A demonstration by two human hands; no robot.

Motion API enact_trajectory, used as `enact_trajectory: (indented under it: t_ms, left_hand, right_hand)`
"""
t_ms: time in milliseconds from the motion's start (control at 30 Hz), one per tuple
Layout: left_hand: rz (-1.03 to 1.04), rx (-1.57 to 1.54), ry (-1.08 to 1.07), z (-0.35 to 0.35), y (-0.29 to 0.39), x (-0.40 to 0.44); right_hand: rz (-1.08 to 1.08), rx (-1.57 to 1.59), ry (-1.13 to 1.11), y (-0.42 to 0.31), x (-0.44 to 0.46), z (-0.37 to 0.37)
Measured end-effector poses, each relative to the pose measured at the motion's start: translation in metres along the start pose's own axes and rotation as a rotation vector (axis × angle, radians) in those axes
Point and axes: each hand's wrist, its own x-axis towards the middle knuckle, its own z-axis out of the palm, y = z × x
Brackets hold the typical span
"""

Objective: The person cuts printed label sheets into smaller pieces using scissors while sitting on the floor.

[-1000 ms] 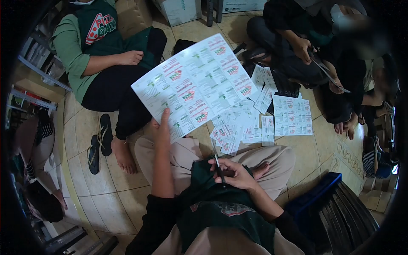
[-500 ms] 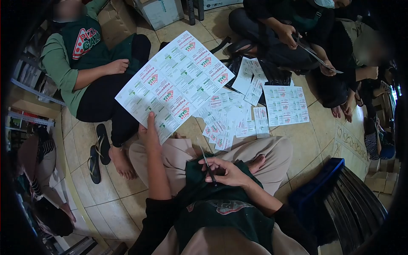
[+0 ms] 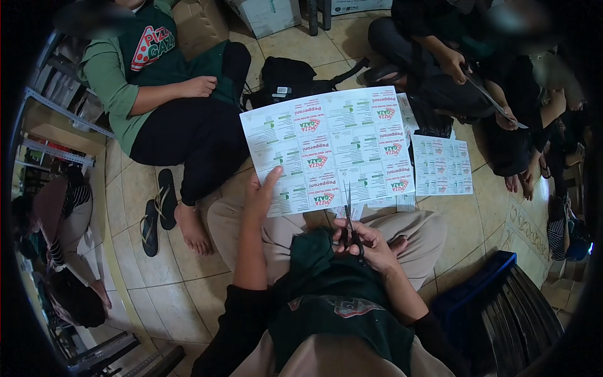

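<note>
My left hand point(image 3: 264, 191) grips the lower left edge of a large printed label sheet point(image 3: 330, 147), thumb on top. Repeated "Pizza Gaza" and "Pepperoni" panels cover the sheet, which I hold up over my crossed legs. In my right hand point(image 3: 372, 244) is a pair of scissors point(image 3: 349, 217) with black handles, fingers wrapped round them. Their blades point away from me and overlap the sheet's lower edge in view. Whether paper lies between the blades I cannot tell. Cut label pieces point(image 3: 357, 211) on the floor are mostly hidden behind the sheet.
Another printed sheet point(image 3: 443, 164) lies on the tiles to the right. A person in a green sleeve point(image 3: 116, 75) sits at the left, by black sandals point(image 3: 158, 210). Across from me a co-worker's hand point(image 3: 453, 65) holds paper. A blue-edged crate point(image 3: 474, 279) stands at my right.
The sheet has swung from a steep tilt to nearly level and moved right and lower. My right hand has raised the scissors to its lower edge. The view has shifted slightly.
</note>
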Motion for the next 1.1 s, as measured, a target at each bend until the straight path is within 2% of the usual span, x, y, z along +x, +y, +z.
enact_trajectory:
  t_ms: [333,1100]
  left_hand:
    - [-0.08,-0.02,-0.026,-0.0031,0.0017,0.0008]
    - [-0.05,-0.018,-0.06,-0.0017,0.0069,-0.0016]
  right_hand:
    - [0.019,-0.018,-0.023,0.0006,0.004,0.0059]
    - [0.026,-0.021,-0.023,0.0009,0.0044,0.005]
